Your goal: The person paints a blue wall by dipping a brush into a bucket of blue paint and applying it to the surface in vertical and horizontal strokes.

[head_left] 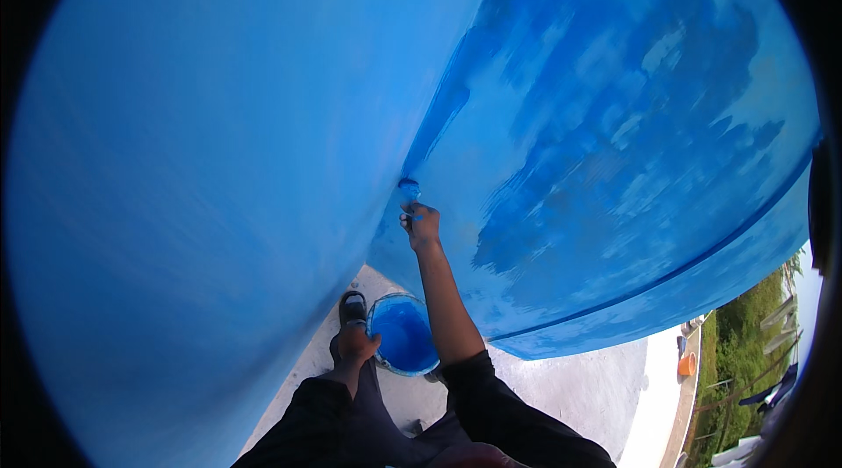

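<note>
My right hand point(423, 222) reaches forward with its fingers wrapped round a paintbrush point(410, 190). The bristles, dark with blue paint, touch the blue wall surface close to the inside corner. Lower down, my left hand point(357, 344) is closed at the left rim of a round bucket point(374, 363) of bright blue paint, its thumb on the rim; the other fingers are mostly hidden. Darker blue strokes cover much of the right-hand wall point(605, 135), with lighter patches between them. The left-hand wall point(219, 117) is an even lighter blue.
Under me lies a pale concrete floor point(579, 393), with my sandalled foot point(353, 306) beside the bucket. A dark blue line point(649, 285) runs along the right wall near its edge. Beyond it, at the lower right, are an orange pot point(687, 364) and green plants point(745, 345).
</note>
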A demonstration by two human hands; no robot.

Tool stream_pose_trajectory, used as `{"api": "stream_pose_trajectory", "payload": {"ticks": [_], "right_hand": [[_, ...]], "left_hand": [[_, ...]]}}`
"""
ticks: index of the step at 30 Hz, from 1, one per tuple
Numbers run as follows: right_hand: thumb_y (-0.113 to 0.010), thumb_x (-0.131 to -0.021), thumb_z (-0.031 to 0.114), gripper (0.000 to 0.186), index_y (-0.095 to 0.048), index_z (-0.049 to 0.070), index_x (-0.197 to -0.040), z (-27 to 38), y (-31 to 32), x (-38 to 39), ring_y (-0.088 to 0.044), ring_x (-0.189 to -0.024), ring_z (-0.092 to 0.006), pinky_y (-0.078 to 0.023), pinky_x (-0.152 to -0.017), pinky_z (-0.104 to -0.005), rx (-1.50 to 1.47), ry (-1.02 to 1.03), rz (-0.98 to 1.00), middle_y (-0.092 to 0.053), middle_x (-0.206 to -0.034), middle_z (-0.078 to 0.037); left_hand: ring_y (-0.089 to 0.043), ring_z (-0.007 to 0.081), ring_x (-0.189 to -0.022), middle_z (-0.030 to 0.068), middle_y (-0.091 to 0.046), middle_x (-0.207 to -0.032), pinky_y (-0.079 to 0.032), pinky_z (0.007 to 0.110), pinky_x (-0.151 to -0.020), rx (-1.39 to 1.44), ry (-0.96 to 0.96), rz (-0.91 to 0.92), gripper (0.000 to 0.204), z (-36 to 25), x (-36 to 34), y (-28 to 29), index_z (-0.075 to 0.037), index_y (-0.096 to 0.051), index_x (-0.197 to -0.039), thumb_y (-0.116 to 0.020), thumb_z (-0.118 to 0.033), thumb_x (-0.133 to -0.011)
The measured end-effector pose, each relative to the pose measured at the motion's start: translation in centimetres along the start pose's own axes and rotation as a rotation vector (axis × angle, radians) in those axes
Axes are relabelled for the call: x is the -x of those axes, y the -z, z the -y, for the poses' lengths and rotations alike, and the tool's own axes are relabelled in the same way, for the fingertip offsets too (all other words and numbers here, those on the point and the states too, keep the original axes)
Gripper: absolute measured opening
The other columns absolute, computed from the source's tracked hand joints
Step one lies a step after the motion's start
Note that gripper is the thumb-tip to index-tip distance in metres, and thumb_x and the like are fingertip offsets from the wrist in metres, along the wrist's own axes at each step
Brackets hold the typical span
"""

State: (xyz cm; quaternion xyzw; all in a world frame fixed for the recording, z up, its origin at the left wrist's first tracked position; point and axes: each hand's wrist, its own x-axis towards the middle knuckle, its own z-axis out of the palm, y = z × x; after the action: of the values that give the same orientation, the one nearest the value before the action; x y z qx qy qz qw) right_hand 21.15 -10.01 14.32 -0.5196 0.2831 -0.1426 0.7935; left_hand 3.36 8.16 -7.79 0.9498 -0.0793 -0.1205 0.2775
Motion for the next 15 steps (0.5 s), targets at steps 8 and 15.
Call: {"api": "stream_pose_trajectory", "payload": {"ticks": [8, 15], "right_hand": [[-0.054, -0.102, 0.02, 0.045, -0.048, -0.012, -0.133, 16.4, -7.3, 7.0, -0.055, -0.05, -0.0143, -0.043, -0.041, -0.0303, -0.084, 0.647, 0.232, -0.064, -0.095, -0.013], [-0.055, -0.102, 0.027, 0.035, -0.059, -0.003, -0.119, 5.2, -3.4, 0.7, -0.051, -0.044, -0.0107, -0.04, -0.04, -0.0272, -0.008, 0.418, 0.157, -0.063, -0.089, -0.009]], "left_hand": [[-0.068, 0.0359, -0.088, 0.0175, -0.07, -0.091, -0.054, 0.046, -0.08, 0.006, -0.036, -0.047, 0.042, 0.7, 0.2, 0.3, -0.007, -0.073, -0.09, -0.072, -0.044, -0.07], [-0.068, 0.0363, -0.089, 0.018, -0.07, -0.091, -0.054, 0.047, -0.08, 0.032, -0.045, -0.037, 0.043, 0.4, -0.2, 0.0, -0.005, -0.072, -0.089, -0.071, -0.043, -0.071]]}}
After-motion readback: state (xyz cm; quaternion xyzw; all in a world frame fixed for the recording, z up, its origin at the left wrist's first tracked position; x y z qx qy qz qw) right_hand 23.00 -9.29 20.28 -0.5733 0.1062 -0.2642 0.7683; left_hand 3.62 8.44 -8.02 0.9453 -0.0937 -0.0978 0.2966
